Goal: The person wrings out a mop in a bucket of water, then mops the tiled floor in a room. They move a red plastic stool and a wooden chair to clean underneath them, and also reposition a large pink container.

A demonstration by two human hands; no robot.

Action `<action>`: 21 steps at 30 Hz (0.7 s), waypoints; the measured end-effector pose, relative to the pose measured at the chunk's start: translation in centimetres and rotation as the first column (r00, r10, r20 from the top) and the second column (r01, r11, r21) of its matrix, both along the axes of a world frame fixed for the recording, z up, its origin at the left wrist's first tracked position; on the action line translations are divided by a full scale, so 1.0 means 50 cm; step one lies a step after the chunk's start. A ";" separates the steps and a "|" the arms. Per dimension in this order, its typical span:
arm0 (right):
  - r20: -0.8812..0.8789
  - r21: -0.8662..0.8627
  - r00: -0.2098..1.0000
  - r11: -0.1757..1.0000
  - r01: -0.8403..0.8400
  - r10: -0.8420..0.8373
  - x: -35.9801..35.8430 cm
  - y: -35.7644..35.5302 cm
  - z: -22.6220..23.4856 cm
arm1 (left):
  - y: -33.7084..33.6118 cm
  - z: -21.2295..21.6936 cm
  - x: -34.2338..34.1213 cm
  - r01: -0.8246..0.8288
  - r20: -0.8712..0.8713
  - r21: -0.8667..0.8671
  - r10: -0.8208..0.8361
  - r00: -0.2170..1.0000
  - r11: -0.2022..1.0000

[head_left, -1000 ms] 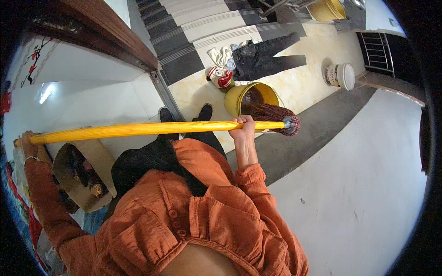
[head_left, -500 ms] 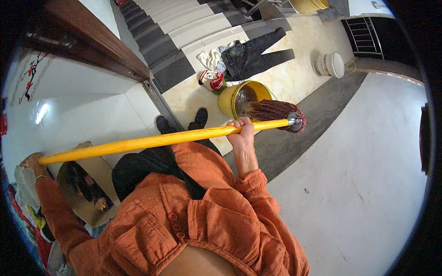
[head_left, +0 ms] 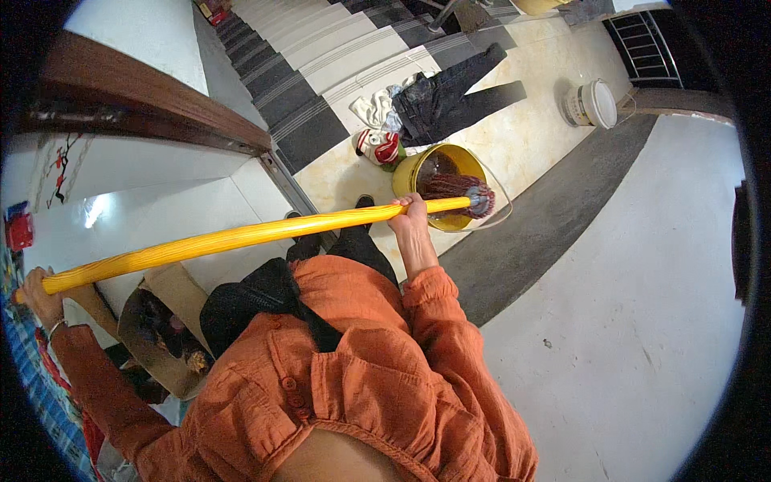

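A string mop with a long yellow handle (head_left: 233, 238) lies across in front of me, gripped in both hands. My left hand (head_left: 40, 291) is closed round the handle's far left end. My right hand (head_left: 412, 215) wraps round it near the head, palm side partly hidden. The dark red mop head (head_left: 450, 189) is over the mouth of a yellow bucket (head_left: 408, 173), its strands hanging into the opening. Murky water (head_left: 438, 165) shows inside the bucket. Whether the strand tips touch the water I cannot tell.
Beyond the bucket lie dark trousers (head_left: 434, 108), pale cloths (head_left: 373, 111) and a red-and-white item (head_left: 376, 146). Black and white stairs (head_left: 309, 96) rise at the back. A white bucket (head_left: 590, 104) lies at the right. A cardboard box (head_left: 181, 293) stands by my left arm.
The mop has shifted left, with both hands still on it. Its head has moved from beyond the bucket's right side to over the opening. The bucket's wire handle now shows.
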State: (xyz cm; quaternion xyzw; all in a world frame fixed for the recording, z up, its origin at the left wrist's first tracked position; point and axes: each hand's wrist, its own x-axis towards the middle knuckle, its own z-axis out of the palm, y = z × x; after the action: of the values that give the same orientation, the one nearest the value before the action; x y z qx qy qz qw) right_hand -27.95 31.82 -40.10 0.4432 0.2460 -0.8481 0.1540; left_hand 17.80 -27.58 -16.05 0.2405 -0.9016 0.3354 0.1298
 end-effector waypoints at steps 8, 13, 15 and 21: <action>0.105 -0.198 0.993 0.980 -0.022 0.044 -0.205 0.127 -0.243 | 0.482 0.240 -0.354 0.263 -0.007 -0.422 -0.293 0.956 0.868; 0.145 -0.245 0.985 0.968 -0.054 0.091 -0.343 0.261 -0.484 | 0.730 0.280 -0.614 0.499 0.091 -0.385 -0.506 0.858 0.776; 0.218 -0.148 0.969 0.986 -0.083 0.114 -0.347 0.224 -0.460 | 0.791 0.265 -0.651 0.509 0.164 -0.374 -0.485 0.859 0.775; 0.180 -0.235 0.976 0.969 -0.082 0.126 -0.391 0.249 -0.489 | 0.873 0.216 -0.716 0.522 0.164 -0.407 -0.502 0.849 0.750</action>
State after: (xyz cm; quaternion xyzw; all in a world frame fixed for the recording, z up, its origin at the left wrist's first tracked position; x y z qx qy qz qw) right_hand -47.49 44.29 -64.55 0.4894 0.1550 -0.8142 0.2711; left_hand -18.02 16.06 -5.25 -0.0582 -0.8366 0.4853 0.2472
